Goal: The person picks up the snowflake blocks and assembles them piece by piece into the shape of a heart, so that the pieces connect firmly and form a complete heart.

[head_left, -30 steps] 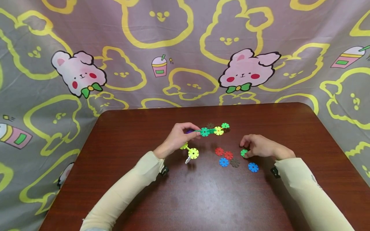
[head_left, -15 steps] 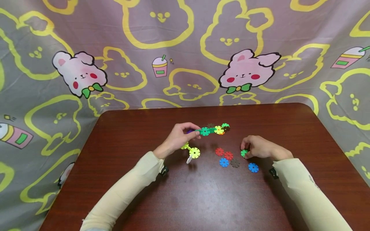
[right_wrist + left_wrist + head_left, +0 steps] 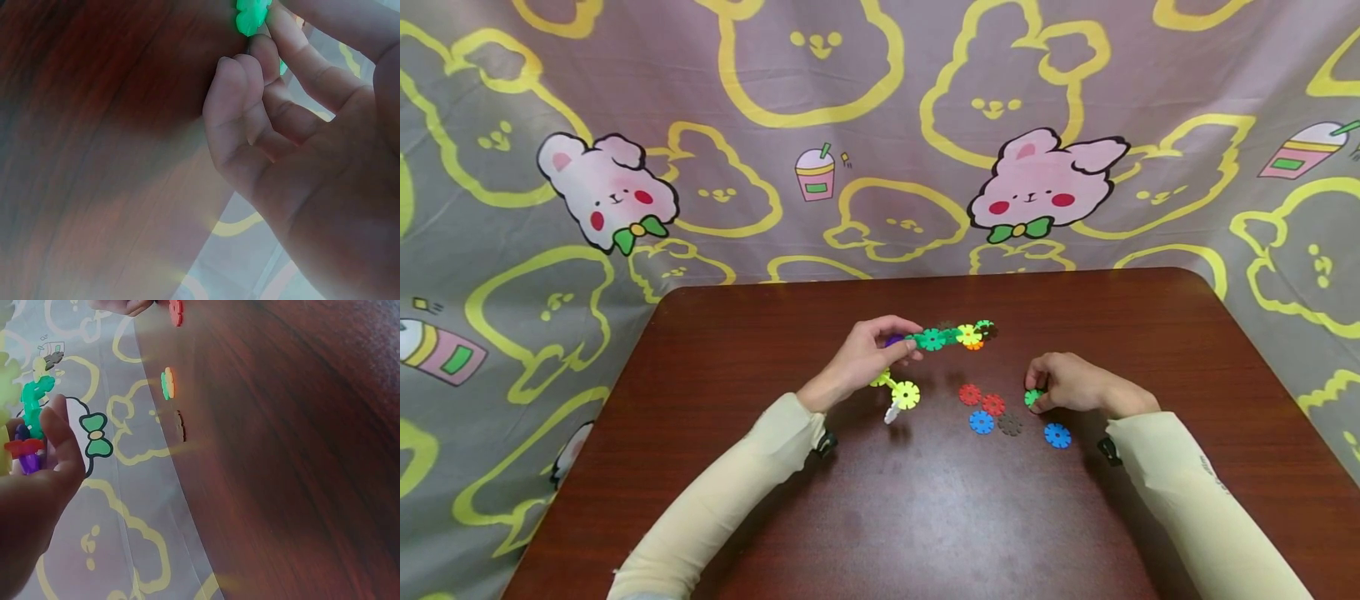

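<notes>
My left hand [image 3: 867, 357] pinches a chain of slotted plastic discs [image 3: 933, 339] between thumb and fingers, raised over the table. To the right of the fingers the chain runs through green and yellow to dark brown. Below the hand hang a yellow disc [image 3: 906, 395] and a white disc [image 3: 892, 412] seen nearly edge-on. A purple disc [image 3: 29, 462] and a red disc [image 3: 25, 447] sit by the thumb in the left wrist view. My right hand [image 3: 1081, 382] pinches a loose green disc [image 3: 252, 15] with its fingertips, low over the table; the fingers partly cover it.
Between the hands lie two red discs [image 3: 970, 394], a blue disc [image 3: 981, 422] and a brown disc [image 3: 1010, 424]. Another blue disc [image 3: 1057, 435] lies in front of my right hand. Behind the chain are an orange disc [image 3: 170, 381] and others, beside the table's far edge and patterned curtain [image 3: 895, 125].
The right end of the chain has tipped up slightly, showing more of the orange disc behind it. The hanging yellow and white discs have shifted a little right. My right hand has hardly moved.
</notes>
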`<state>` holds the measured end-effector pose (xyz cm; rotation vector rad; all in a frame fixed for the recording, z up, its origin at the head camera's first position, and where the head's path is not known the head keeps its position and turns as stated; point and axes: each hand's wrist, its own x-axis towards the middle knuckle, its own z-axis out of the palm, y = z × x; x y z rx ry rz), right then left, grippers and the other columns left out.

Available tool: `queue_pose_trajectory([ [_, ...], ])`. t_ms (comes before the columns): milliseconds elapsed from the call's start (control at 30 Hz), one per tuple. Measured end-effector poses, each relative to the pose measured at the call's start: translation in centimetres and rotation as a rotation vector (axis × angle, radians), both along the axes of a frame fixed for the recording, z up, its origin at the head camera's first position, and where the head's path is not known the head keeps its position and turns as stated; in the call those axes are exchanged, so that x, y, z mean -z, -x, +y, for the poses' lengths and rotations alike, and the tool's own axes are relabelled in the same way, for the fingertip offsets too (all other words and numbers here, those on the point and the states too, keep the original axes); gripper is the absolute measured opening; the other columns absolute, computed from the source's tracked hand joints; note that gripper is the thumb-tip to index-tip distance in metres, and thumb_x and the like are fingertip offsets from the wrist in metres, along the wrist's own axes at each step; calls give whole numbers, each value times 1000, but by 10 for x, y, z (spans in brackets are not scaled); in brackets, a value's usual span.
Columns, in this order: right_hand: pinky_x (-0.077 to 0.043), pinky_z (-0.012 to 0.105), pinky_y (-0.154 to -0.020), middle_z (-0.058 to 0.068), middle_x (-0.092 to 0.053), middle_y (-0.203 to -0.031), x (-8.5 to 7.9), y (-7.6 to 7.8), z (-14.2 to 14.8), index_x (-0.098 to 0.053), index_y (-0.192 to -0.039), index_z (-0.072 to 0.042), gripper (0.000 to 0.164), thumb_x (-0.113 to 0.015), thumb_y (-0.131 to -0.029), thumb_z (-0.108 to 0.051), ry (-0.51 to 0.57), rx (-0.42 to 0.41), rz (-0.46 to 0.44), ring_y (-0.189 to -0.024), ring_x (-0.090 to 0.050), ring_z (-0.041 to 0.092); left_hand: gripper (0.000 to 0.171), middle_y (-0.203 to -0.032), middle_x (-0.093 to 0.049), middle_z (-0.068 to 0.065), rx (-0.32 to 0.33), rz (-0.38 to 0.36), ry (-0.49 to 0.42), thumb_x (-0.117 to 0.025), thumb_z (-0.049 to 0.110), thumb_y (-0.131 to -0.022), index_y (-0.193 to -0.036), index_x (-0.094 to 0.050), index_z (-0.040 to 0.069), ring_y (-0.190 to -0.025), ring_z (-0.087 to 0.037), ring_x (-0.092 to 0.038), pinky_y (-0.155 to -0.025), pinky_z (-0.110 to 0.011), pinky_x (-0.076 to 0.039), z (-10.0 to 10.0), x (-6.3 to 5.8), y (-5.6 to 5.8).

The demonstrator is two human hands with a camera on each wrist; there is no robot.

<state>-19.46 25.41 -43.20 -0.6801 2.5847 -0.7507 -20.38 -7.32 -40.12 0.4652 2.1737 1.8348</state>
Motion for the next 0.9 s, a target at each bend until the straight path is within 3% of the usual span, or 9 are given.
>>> queue_pose_trajectory([
  [267, -44, 28, -63, -1, -60, -75, 0, -1, -1, -61, -83, -9, 29, -85, -70, -18, -4, -3, 18, -69, -52, 11, 22, -92, -71, -24, 14, 13, 7, -60, -2, -91, -113, -65, -2, -95, -50, -64, -85, -61, -50, 0, 1, 0],
  [433, -45, 29, -65, -1, -60, -77, 1, 0, -2, -61, -86, -9, 28, -83, -72, -17, -32, 38, -26, -71, -54, 12, 23, -96, -70, -26, 9, 14, 18, -60, -1, -91, -113, -65, -2, -95, -47, -66, -83, -57, -52, 0, 1, -1],
  [600, -44, 29, -64, 0, -60, -77, -1, -1, -5, -62, -90, -9, 28, -82, -74, -17, -47, 51, -39, -70, -53, 12, 21, -97, -71, -23, -24, 14, 47, -62, 4, -92, -112, -66, 2, -88, -30, -70, -81, -50, -56, 0, 1, -1],
  [767, -44, 28, -63, -1, -60, -75, 0, -2, -5, -62, -88, -10, 25, -82, -75, -18, -44, 46, -30, -69, -53, 12, 16, -94, -72, -20, -61, 19, 46, -64, 7, -92, -107, -66, 2, -79, -15, -68, -82, -54, -54, 0, 2, -1],
  [900, -43, 28, -62, -2, -60, -73, 0, -2, -5, -63, -86, -10, 24, -82, -75, -19, -37, 47, -23, -68, -52, 12, 14, -94, -72, -21, -71, 21, 34, -64, 8, -92, -105, -66, 2, -86, -31, -69, -84, -58, -52, 1, 3, 0],
])
